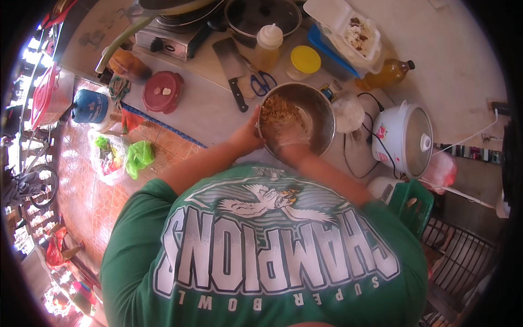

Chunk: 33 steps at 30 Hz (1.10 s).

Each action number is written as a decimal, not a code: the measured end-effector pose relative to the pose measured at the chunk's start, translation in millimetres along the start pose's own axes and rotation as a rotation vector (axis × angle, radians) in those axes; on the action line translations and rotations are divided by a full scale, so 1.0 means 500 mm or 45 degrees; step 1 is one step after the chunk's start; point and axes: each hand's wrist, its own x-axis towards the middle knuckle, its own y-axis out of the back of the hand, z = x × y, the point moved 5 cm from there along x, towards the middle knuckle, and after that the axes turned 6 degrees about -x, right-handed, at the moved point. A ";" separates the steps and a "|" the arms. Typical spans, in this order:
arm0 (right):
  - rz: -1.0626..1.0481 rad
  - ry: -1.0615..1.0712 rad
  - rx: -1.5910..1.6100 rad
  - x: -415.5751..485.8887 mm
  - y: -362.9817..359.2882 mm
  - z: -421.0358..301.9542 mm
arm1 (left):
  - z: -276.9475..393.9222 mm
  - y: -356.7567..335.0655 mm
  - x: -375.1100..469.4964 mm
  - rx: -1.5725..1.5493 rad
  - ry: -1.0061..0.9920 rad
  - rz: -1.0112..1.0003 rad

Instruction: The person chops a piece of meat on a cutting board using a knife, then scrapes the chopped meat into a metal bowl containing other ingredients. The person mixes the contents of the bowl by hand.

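Note:
A deep stainless-steel mixing bowl (325, 122) is tipped slightly on the table in front of me. Inside, a brown, crumbly food mixture (280, 108) lies toward its left and far side. My left hand (248, 133) grips the bowl's left wall, fingers up near the rim. Reaching down into the bowl, my right hand (291, 137) touches the mixture and wears what looks like a clear plastic glove. Its fingers are blurred and partly sunk in the food, so their pose is unclear.
Beyond the bowl lie a cleaver (229, 61), blue-handled scissors (262, 83), a squeeze bottle (268, 47) and a yellow-lidded jar (303, 62). A rice cooker (402, 139) with a black cord stands right, a red-lidded container (162, 92) left. A gas stove (169, 43) is at the back.

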 end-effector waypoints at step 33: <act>0.125 -0.372 1.145 -0.025 0.004 0.055 | 0.286 -0.056 -0.064 1.091 -0.676 0.119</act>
